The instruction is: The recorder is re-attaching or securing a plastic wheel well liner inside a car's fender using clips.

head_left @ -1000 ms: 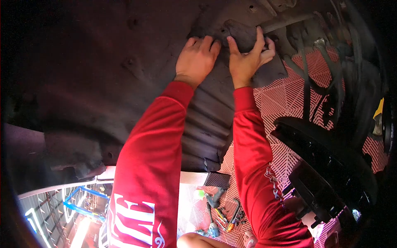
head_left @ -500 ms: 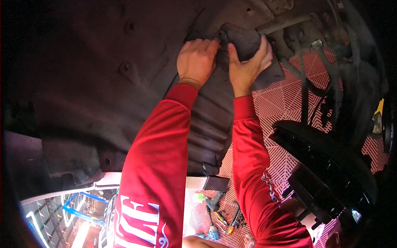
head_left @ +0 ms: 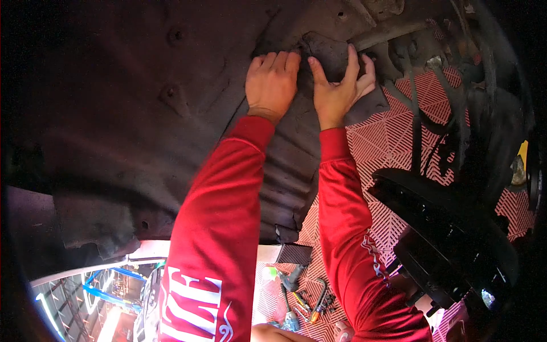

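A large dark fender liner fills the upper left and middle of the view, with holes and ridges in its surface. My left hand has its fingers bent over a raised edge of the liner, the fingertips hidden. Just right of it, my right hand is spread, thumb and fingers apart, against a dark flap of the liner. How firmly these fingers touch the flap cannot be made out. Both arms reach up in red sleeves.
Dark rods and hoses hang at right, above red tiled flooring. A black curved part stands near my right arm. Below lie a power tool and several hand tools. A blue frame shows at lower left.
My right hand's fingers have spread farther apart, the index finger lifting away from the others. My left hand stays at the liner's edge. The whole view has shifted slightly.
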`<state>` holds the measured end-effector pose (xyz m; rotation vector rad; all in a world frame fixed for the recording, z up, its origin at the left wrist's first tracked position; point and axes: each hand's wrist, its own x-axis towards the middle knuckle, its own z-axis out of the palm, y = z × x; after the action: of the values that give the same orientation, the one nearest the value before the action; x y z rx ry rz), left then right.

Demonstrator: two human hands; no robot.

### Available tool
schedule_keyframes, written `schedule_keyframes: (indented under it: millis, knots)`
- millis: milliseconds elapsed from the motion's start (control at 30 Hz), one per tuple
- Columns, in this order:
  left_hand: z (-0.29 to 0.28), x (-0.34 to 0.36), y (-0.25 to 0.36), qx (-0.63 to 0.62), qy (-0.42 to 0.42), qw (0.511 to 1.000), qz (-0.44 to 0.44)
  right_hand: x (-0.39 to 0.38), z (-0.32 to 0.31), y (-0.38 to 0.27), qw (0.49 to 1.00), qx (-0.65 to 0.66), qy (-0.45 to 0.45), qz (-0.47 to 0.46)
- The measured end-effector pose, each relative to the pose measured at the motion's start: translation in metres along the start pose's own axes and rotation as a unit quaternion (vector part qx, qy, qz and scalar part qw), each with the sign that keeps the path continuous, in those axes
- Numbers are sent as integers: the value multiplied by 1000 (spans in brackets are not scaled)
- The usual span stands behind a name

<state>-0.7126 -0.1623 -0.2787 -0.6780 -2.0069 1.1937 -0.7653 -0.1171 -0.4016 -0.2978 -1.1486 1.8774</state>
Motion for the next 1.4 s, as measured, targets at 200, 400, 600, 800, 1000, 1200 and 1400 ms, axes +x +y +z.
schedule_keyframes:
  millis: [200, 400, 600, 800, 1000, 1200, 1400]
  knots:
    - [-1, 2, 15, -77, -11, 993, -94, -2, -2, 5, 999, 37, -9, -7]
    - [-3, 9, 21, -107, 22, 990, -85, -9, -10, 6, 994, 45, -73, -61]
    - [-4, 16, 18, -131, 24, 989, -67, -4, -11, 8, 993, 45, -99, -38]
    - [-17, 31, 31, -151, -43, 982, -105, -8, -16, 15, 991, 93, -93, -12]
    - [-3, 108, 59, -174, -49, 954, -238, -8, -10, 7, 972, 217, -81, 44]
    - [30, 77, 21, -81, 44, 990, -105, -4, -26, 13, 987, 139, -75, 31]
    - [23, 74, 6, -125, 36, 991, -42, 16, -28, 14, 986, 150, -11, 66]
